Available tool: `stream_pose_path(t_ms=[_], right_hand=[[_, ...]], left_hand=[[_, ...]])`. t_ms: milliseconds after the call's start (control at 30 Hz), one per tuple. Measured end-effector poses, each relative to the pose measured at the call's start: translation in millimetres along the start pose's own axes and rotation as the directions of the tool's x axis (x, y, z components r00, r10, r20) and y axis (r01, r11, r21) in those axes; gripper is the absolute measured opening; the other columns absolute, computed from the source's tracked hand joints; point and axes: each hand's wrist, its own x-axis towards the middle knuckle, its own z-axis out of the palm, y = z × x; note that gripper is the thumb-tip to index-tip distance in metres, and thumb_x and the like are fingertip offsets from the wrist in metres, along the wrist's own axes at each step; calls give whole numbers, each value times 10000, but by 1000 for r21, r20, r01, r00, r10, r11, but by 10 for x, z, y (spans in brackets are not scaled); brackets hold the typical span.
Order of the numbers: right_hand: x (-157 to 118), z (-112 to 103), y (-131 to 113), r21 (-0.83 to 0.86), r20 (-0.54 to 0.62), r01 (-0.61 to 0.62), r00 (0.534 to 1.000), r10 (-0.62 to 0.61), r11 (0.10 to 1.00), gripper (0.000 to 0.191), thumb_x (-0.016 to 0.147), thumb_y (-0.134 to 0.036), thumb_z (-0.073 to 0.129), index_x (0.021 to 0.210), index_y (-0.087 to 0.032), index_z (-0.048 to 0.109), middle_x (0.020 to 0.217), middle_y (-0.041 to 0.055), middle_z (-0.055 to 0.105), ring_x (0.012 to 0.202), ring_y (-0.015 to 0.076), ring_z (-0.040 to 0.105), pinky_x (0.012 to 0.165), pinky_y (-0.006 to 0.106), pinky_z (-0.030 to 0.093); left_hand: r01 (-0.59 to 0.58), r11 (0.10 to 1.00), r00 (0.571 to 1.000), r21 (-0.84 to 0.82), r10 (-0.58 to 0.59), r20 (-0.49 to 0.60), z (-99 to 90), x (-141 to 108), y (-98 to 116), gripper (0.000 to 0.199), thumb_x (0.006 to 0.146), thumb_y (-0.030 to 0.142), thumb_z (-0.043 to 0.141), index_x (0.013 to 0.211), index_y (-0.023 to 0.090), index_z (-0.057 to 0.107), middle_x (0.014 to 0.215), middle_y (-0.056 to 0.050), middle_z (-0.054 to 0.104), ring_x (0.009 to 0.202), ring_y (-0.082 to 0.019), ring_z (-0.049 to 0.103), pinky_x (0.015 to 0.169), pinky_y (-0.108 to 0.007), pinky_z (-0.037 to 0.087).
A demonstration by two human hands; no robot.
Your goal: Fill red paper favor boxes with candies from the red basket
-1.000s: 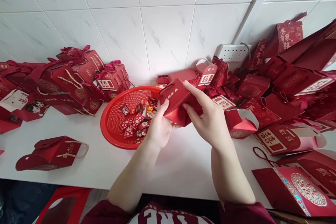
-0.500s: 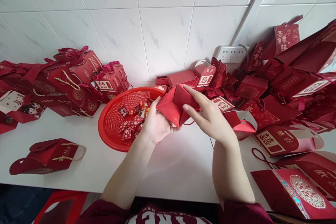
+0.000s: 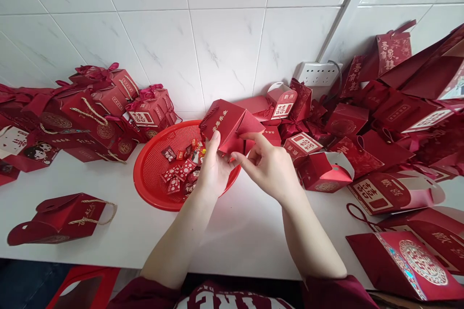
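A red paper gift box [image 3: 228, 120] with gold lettering on its side is tilted over the basket's right rim. My left hand [image 3: 213, 171] is wrapped round it from below, thumb on the lettered side. At the near right end of the box, my right hand [image 3: 270, 164] has its index finger and thumb bent onto the end flaps. Its other fingers are curled. Beneath and left of the box stands a red plastic basket [image 3: 145, 174], in which several wrapped candies [image 3: 179, 174] lie.
Red gift boxes [image 3: 87, 111] with rope handles are piled on the left, more boxes [image 3: 384, 130] on the right. One box [image 3: 58, 219] lies alone at front left. A power strip [image 3: 319, 74] sits by the tiled wall [image 3: 224, 53]; a red stool [image 3: 85, 285] is below the table edge.
The box has turned in my hands: its creased red end faced up before, and the lettered side shows now. My right hand has moved down and left, to the box's near right end.
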Motion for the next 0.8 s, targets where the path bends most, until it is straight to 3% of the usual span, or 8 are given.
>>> stream_pose_path(t_ms=[167,333,600,800], right_hand=[[28,106,-17,-36,-6,-45,999,45,998,382,888,-394,675,1223,-236,584,678,-47,716,624,189,674,561,260,383],[15,156,-36,-81,-36,-53,998,50,995,395,906,-367,645,1279,-249,592,734,-24,758,645,203,699,571,278,401],[42,153,20,-73,45,-10,999,13,997,354,893,-411,670,1208,-263,603,729,-32,736,638,196,683,554,264,387],[31,137,12,-43,32,25,999,-24,999,364,893,-378,688,1219,-260,576,745,-51,738,653,181,687,568,257,397]], left_hand=[[-41,999,999,-6,41,-15,6,-19,-15,407,904,457,682,1271,281,663,1204,-35,716,1036,-200,683,773,-282,551],[-55,998,998,-8,55,-8,5,-25,-61,393,924,486,644,1253,271,670,1231,-43,713,1152,-248,662,866,-329,568],[-4,999,1000,-48,6,24,16,-29,-80,387,923,481,641,1233,257,699,1215,-43,726,1187,-281,655,914,-366,576],[10,999,1000,-44,-10,10,-27,-4,-46,390,927,529,610,1155,237,730,1186,-54,734,1153,-292,668,886,-376,589]])
